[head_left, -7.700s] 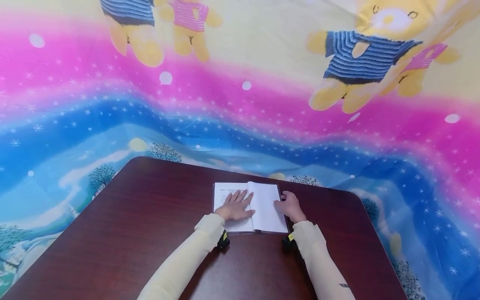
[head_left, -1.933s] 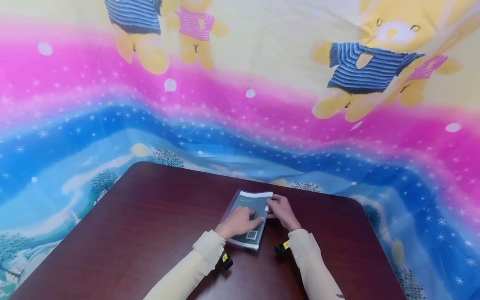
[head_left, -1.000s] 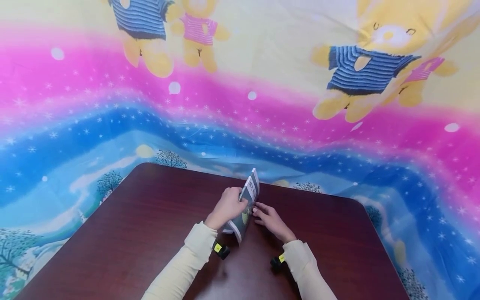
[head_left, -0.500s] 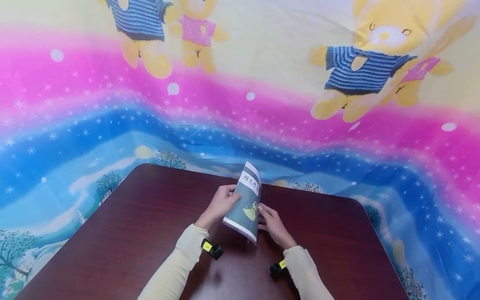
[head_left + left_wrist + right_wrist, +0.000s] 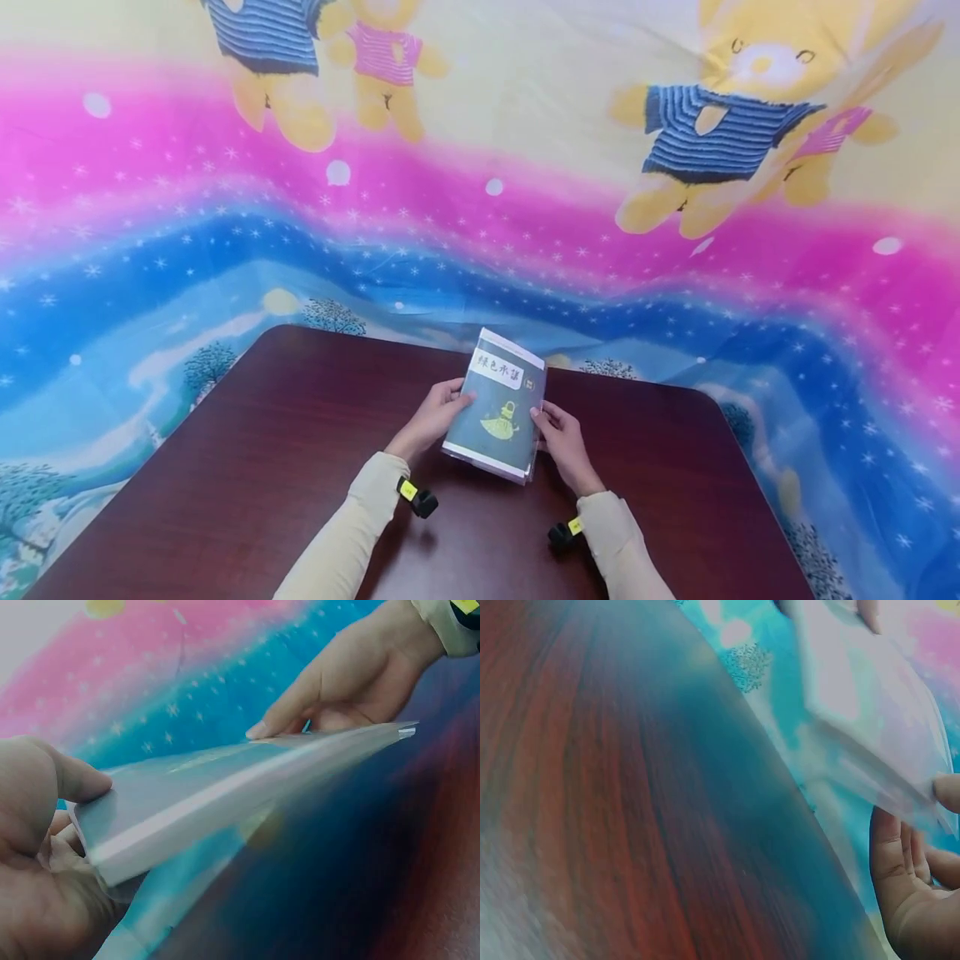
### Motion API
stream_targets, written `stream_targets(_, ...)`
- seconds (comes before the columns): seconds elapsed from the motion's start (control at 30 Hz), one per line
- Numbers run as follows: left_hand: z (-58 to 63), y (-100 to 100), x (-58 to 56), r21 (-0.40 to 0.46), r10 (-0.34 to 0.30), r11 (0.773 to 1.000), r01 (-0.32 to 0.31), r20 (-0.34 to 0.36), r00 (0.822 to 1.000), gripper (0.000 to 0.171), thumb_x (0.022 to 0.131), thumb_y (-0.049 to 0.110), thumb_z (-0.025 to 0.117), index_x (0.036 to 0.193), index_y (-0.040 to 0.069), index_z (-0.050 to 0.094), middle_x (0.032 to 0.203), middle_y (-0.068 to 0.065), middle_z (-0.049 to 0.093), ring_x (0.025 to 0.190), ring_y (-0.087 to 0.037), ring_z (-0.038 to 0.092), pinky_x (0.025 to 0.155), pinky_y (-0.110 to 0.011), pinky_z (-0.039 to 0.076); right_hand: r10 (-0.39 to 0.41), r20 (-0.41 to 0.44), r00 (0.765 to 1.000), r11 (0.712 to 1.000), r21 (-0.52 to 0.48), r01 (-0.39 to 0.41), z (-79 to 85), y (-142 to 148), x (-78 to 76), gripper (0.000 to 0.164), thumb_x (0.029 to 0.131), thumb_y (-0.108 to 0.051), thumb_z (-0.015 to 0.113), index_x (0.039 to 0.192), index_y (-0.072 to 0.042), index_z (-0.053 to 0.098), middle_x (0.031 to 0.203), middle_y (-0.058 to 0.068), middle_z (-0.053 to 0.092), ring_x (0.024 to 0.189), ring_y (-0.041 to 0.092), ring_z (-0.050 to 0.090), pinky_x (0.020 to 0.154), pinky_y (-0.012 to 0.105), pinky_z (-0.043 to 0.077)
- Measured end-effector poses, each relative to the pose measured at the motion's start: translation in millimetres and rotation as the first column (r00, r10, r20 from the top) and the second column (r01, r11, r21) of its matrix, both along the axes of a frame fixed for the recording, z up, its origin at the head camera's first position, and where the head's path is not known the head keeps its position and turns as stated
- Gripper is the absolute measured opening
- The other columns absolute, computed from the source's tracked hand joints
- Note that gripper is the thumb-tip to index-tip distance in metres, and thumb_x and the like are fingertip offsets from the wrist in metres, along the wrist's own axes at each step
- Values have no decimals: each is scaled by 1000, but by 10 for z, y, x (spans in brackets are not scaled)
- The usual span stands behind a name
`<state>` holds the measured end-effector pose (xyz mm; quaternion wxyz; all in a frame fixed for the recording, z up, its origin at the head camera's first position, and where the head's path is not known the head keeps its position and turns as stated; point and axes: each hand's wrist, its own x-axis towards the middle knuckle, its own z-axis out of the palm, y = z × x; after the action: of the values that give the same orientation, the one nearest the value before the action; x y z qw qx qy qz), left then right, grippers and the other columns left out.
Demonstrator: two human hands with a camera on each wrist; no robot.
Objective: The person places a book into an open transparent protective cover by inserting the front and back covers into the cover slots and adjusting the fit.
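Observation:
A closed book (image 5: pixel 491 404) with a dark green front cover, a white title label and a yellow-green drawing is held tilted above the table, its front facing up. A clear plastic jacket wraps it. My left hand (image 5: pixel 432 419) grips its left edge, thumb on the cover and fingers underneath. On the opposite edge my right hand (image 5: pixel 564 442) pinches the book the same way. The left wrist view shows the page block (image 5: pixel 202 802) edge-on between both hands. In the right wrist view the plastic jacket (image 5: pixel 900 791) stands out past the pages near the right fingers (image 5: pixel 889 847).
A dark reddish-brown wooden table (image 5: pixel 247 467) with rounded corners spreads beneath. Behind it hangs a colourful curtain (image 5: pixel 420 208) printed with bears and snowflakes. A black wrist camera (image 5: pixel 423 502) sits at the left cuff, another camera (image 5: pixel 561 535) at the right.
The book, earlier lying spread under the hands, was closed, lifted and turned from its back cover to its front. Over the last half second it has swung round to face up more fully.

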<state>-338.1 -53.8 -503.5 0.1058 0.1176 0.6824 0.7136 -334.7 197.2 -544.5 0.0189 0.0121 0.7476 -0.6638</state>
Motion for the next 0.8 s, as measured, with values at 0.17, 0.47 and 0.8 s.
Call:
stream_targets(0.17, -125, 5, -30, -44, 28, 999, -28, 3, 1000, 40, 109, 14, 48, 143, -5, 51, 114, -23, 72, 92, -24, 74, 78, -40, 62, 6, -9, 1000, 1000, 6, -6, -12, 38, -30, 37, 102, -25, 65, 129, 0, 63, 105, 14, 71, 82, 18, 69, 66, 30, 60)
stream_targets(0.47, -277, 65, -61, -371, 184, 897, -240, -181, 966, 32, 96, 11, 69, 123, -6, 68, 103, -17, 74, 83, -19, 69, 71, -33, 59, -9, -20, 1000, 996, 88, 10, 7, 65, -113, 35, 100, -21, 67, 127, 1, 64, 106, 16, 71, 80, 16, 70, 66, 31, 60)
stream_targets(0.8, -277, 174, -6, -469, 111, 847, -250, -305, 946, 45, 93, -7, 62, 138, -13, 54, 117, -27, 70, 103, -35, 71, 79, -40, 62, 21, -5, 1000, 986, 165, -20, -34, 105, -194, 35, 103, -13, 60, 131, 7, 61, 112, 22, 69, 86, 18, 68, 70, 33, 60)
